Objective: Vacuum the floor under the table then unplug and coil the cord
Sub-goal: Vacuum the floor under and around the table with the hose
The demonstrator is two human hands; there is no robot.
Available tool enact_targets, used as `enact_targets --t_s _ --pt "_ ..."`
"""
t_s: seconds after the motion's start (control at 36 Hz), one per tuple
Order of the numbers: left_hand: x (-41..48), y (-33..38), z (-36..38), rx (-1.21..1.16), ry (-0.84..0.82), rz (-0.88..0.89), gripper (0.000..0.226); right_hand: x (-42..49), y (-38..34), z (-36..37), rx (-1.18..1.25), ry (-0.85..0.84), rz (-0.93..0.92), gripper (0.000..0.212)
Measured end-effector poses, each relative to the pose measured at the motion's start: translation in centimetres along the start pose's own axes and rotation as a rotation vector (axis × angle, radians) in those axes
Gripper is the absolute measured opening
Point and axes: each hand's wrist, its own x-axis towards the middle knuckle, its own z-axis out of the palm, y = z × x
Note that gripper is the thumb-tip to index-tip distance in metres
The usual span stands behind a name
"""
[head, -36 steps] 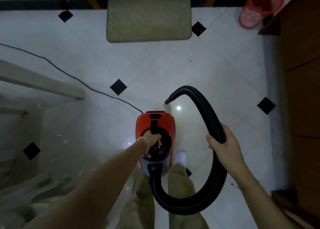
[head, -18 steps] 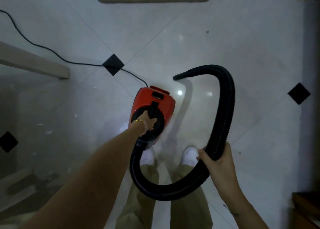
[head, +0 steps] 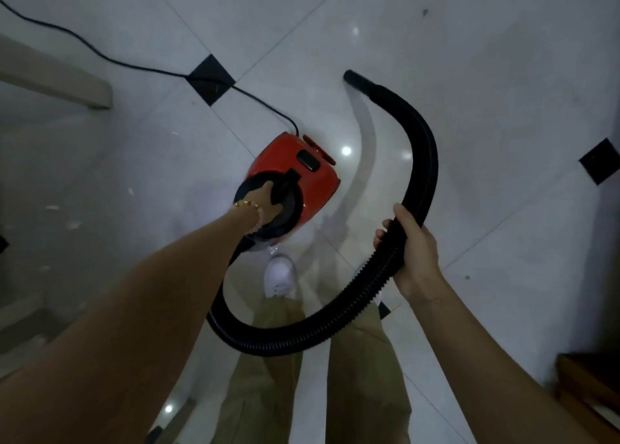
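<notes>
A small red and black vacuum cleaner (head: 302,175) hangs above the white tiled floor in front of my feet. My left hand (head: 263,205) grips its black top handle. A ribbed black hose (head: 426,162) loops from the vacuum's near end, under my legs, up to the right and over to an open nozzle end (head: 350,76). My right hand (head: 414,252) grips the hose partway along. A thin black power cord (head: 141,68) runs from the vacuum's far end across the floor to the upper left edge.
A glass table top with pale frame bars (head: 57,78) fills the left side. Wooden furniture (head: 590,386) shows at the lower right corner. White floor tiles with black diamond insets (head: 209,78) spread ahead. My white shoe (head: 280,279) stands below the vacuum.
The view has tilted down and closer, so the mat and the red basket have left the frame. The vacuum has turned its far end to the right. Both hands keep their grips.
</notes>
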Motion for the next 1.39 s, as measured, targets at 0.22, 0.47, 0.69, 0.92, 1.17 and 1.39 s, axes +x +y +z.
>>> enact_targets --t_s 0.22,0.47,0.69,0.92,1.17,1.39 --pt "-1.5 0.3 -1.5 0.197 0.014 0.041 0.043 2.2 1.7 1.8 -0.029 0.004 0.101 0.014" --pt "-1.6 -2.0 -1.1 0.166 0.075 0.129 0.044 2.5 4.8 2.3 -0.101 -0.008 0.166 0.011" --pt "-1.1 -1.9 -1.4 0.248 0.076 0.187 0.048 2.7 4.9 1.8 -0.083 -0.009 0.178 0.011" --pt "-1.3 0.9 -1.4 0.421 0.13 0.248 0.062 2.6 4.8 2.0 -0.066 -0.056 0.171 0.01" --pt "2.9 6.8 1.7 0.868 0.149 0.401 0.064 2.5 4.9 1.0 -0.084 -0.041 0.162 0.013" --pt "5.4 8.0 4.3 1.084 0.015 0.192 0.075 2.7 5.1 0.0 -0.076 -0.048 0.16 0.016"
